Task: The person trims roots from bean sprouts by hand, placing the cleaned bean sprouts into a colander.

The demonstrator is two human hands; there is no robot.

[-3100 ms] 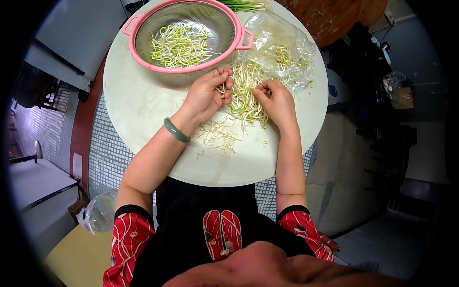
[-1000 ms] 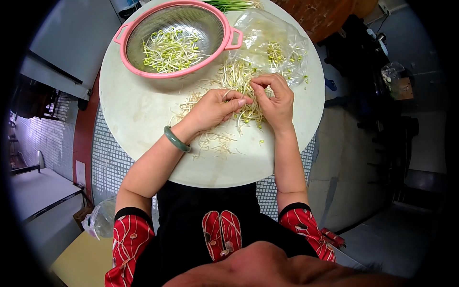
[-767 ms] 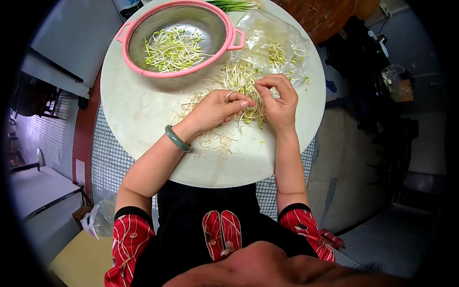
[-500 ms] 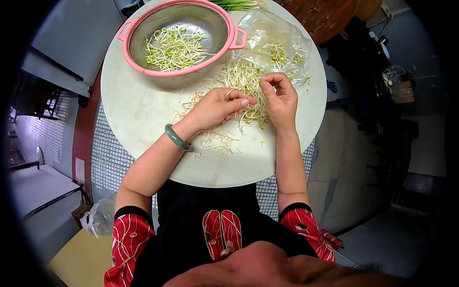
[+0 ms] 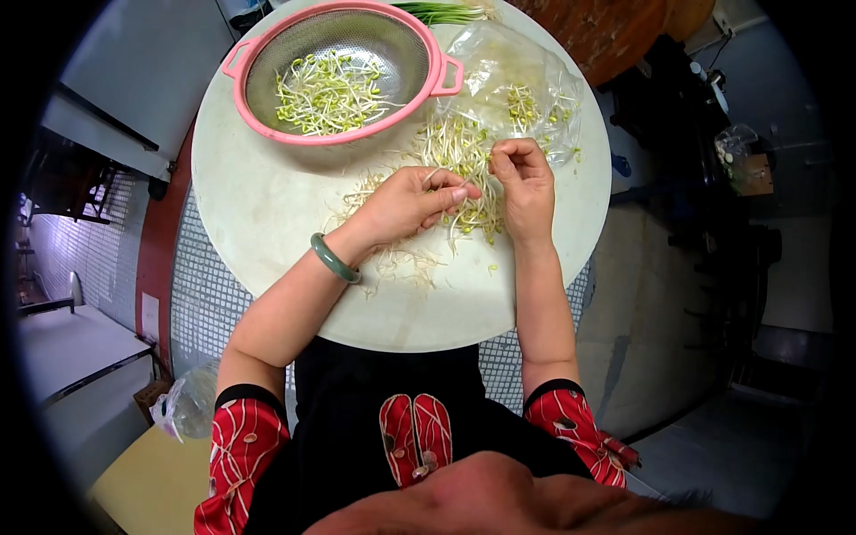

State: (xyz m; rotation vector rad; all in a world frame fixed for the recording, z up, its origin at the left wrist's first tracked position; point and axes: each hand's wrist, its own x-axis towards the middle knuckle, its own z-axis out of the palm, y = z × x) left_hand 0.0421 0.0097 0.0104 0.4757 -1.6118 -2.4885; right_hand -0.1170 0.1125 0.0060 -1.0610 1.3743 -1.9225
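Over a pile of bean sprouts (image 5: pixel 481 209) on the round table, both my hands are closed in a pinch. My left hand (image 5: pixel 412 203), with a green bangle at its wrist, grips a thin pale sprout between thumb and fingers. A short way to the right, my right hand (image 5: pixel 528 183) pinches the head end of a sprout, mostly covered by its fingertips. Loose root ends (image 5: pixel 406 266) lie scattered below my left hand. Beyond the hands, a pink-rimmed metal colander (image 5: pixel 334 138) holds a heap of sprouts (image 5: pixel 328 96).
A clear plastic bag (image 5: pixel 508 58) with more sprouts in it lies open at the back right of the white table (image 5: pixel 267 205). Green onions (image 5: pixel 441 12) rest at the far edge. A large clear plastic bottle (image 5: pixel 192 401) stands beyond the table, at lower left.
Both hands stay nearly in place over the pile, still pinching. The whole view has shifted very slightly.
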